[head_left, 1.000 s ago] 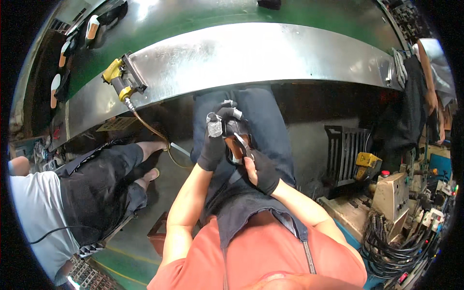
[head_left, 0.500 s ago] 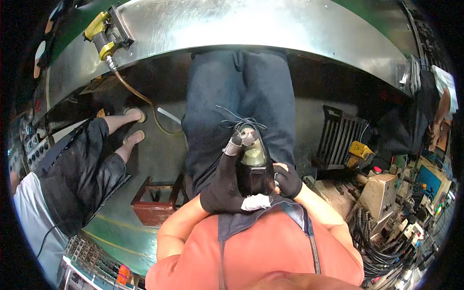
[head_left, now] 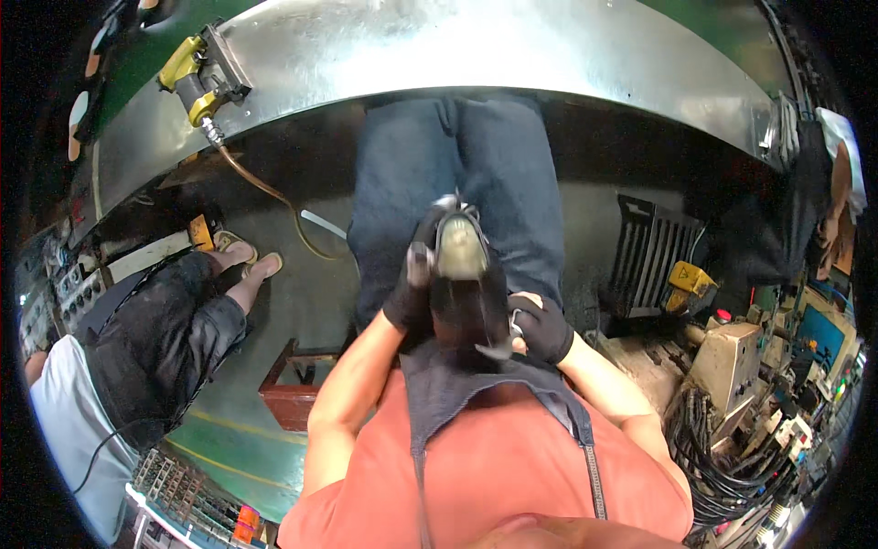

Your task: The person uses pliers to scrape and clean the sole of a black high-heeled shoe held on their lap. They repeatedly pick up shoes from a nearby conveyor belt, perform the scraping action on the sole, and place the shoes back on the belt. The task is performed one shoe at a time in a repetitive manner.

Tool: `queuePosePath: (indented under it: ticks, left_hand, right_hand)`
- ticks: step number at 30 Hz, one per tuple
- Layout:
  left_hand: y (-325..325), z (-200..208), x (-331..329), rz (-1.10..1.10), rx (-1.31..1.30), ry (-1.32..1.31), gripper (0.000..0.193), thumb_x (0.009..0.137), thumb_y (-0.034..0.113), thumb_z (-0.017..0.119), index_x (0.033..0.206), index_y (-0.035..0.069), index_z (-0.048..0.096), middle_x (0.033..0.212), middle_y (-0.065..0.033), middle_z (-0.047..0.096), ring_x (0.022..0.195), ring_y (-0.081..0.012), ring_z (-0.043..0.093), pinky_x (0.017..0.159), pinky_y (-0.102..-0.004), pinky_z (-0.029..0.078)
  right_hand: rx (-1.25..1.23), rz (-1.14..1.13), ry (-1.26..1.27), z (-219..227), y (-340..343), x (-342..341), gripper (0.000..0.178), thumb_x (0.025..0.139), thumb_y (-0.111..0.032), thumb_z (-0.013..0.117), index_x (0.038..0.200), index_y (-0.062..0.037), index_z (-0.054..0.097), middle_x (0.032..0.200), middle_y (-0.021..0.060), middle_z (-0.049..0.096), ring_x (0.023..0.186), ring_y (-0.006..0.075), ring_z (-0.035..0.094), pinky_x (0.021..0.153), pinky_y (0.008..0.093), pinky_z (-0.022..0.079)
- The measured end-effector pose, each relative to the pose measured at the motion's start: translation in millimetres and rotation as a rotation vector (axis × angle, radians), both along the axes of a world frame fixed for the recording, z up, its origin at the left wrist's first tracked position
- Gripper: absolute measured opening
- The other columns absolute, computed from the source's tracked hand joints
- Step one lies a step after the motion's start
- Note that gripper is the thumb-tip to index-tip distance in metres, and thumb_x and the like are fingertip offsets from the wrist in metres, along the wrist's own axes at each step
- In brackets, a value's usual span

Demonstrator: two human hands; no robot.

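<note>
A dark lace-up shoe (head_left: 465, 306) is held above my lap, blurred by motion. Toward its far end shows a pale greenish surface (head_left: 462, 247), perhaps a last inside it. My left hand (head_left: 413, 279), in a dark glove with bare or taped fingertips, is closed round the shoe's left side. My right hand (head_left: 541, 328), also gloved, is closed at the shoe's near right side. A bit of bright metal shows at its fingers, and a pale blurred tip (head_left: 494, 350) lies beside it; I cannot make out the kind of tool.
A metal bench (head_left: 439, 55) curves across the far side, with a yellow air stapler (head_left: 194, 78) and its hose at the left. A person (head_left: 155, 329) is at the left near a red-brown stool (head_left: 294, 393). Machinery with black cables (head_left: 700, 457) stands at the right.
My left hand has moved from the shoe's top and laces to its left side. The shoe has shifted slightly left and away. The person's feet at the left have moved.
</note>
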State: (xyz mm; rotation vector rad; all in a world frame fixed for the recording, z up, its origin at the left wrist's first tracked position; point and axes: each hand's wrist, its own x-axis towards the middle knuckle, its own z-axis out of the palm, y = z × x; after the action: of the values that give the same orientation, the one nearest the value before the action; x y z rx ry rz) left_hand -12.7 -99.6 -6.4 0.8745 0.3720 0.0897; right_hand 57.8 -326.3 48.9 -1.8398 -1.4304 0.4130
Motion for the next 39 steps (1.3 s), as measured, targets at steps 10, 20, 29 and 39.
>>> queuePosePath:
  ticks: [10, 20, 29, 39]
  left_hand:
    - [-2.3, 36.7, 57.9, 0.064, 1.263, 0.344, 0.054, 0.101, 0.041, 0.039, 0.133, -0.002, 0.046, 0.126, -0.018, 0.058, 0.109, -0.0271, 0.061, 0.09, -0.0368, 0.049]
    - [-20.9, 17.2, -6.9, 0.06, 1.094, 0.238, 0.056, 0.096, 0.021, 0.049, 0.14, -0.01, 0.034, 0.143, -0.03, 0.039, 0.137, -0.038, 0.034, 0.112, -0.0387, 0.028]
    - [3.0, 80.0, 4.9, -0.296, 1.157, 0.035, 0.052, 0.098, 0.019, 0.044, 0.14, -0.009, 0.031, 0.139, -0.0271, 0.044, 0.131, -0.0344, 0.042, 0.109, -0.0395, 0.033]
    - [-36.6, 22.3, 60.7, 0.155, 1.537, 0.306, 0.061, 0.096, 0.023, 0.048, 0.139, -0.014, 0.025, 0.138, -0.0372, 0.036, 0.129, -0.0497, 0.037, 0.111, -0.0463, 0.029]
  right_hand:
    - [-0.428, -0.581, 0.974, 38.9, 68.1, 77.6, 0.053, 0.099, -0.05, 0.041, 0.084, -0.0019, 0.059, 0.063, 0.0024, 0.055, 0.055, 0.0122, 0.054, 0.054, 0.0297, 0.045]
    - [-0.514, -0.148, 0.461, 47.9, 45.7, 129.1, 0.048, 0.099, -0.044, 0.047, 0.092, 0.001, 0.062, 0.071, 0.0111, 0.064, 0.061, 0.0223, 0.058, 0.06, 0.0386, 0.048]
    - [-0.665, 0.038, -0.277, 91.0, 69.1, 112.4, 0.04, 0.092, -0.038, 0.053, 0.078, -0.0052, 0.07, 0.065, 0.0197, 0.063, 0.059, 0.0365, 0.065, 0.054, 0.0457, 0.051]
    - [-0.887, 0.322, 0.048, 84.1, 41.9, 191.9, 0.051, 0.098, -0.043, 0.046, 0.078, 0.0001, 0.064, 0.067, 0.0174, 0.063, 0.061, 0.0304, 0.062, 0.061, 0.0414, 0.048]
